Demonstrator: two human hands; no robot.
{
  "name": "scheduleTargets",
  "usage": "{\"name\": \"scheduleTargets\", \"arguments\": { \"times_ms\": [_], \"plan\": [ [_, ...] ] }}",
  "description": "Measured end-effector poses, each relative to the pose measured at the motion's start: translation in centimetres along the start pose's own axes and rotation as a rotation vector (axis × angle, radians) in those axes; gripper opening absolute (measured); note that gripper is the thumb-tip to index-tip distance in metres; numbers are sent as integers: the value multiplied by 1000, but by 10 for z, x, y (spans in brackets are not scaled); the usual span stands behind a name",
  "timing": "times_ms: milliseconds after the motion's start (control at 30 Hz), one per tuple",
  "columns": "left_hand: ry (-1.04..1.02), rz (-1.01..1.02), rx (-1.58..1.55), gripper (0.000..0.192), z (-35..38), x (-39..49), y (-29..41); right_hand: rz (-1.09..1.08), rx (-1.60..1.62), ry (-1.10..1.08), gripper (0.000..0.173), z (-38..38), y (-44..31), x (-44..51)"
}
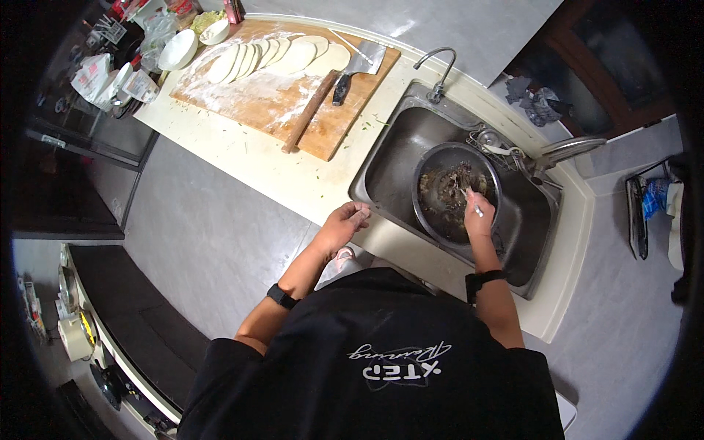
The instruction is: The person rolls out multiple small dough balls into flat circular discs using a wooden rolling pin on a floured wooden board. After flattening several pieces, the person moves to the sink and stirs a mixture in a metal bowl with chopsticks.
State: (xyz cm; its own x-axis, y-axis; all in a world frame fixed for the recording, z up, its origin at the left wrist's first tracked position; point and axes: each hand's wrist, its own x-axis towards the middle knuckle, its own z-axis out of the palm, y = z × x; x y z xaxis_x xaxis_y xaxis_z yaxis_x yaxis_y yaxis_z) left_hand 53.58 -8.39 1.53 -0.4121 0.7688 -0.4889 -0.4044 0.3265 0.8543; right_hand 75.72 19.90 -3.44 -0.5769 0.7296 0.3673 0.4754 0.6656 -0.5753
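My right hand (479,212) grips a thin utensil with a metallic handle end (478,211). Its far end reaches into a round metal basin (419,201) and is hard to make out. Dark, brownish mixed bits (459,179) cover part of the basin's inside. The basin sits in a stainless steel sink (385,159), under my right hand. My left hand (345,224), loosely curled and dusted with pale powder, hovers by the counter's front edge left of the sink. I see nothing held in it.
A floured wooden board (258,113) carries overlapping dough rounds (297,56), a rolling pin (312,111) and a black-handled scraper (357,66). White bowls (179,49) and bags stand at the far left. A gooseneck faucet (437,82) and a larger tap (566,151) rise behind the sink.
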Motion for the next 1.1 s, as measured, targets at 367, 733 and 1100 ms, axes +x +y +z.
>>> {"name": "scheduleTargets", "arguments": {
  "times_ms": [367,733,1100],
  "plan": [
    [5,-30,-32,35,-5,-7,-2,6,91,40,13,-3,5,-7],
    [-1,-55,6,34,1,-5,1,27,150,60,14,-1,8,-12],
    [-27,-74,18,37,2,-5,0,210,74,-2,14,-2,-8,-7]
  ]
}}
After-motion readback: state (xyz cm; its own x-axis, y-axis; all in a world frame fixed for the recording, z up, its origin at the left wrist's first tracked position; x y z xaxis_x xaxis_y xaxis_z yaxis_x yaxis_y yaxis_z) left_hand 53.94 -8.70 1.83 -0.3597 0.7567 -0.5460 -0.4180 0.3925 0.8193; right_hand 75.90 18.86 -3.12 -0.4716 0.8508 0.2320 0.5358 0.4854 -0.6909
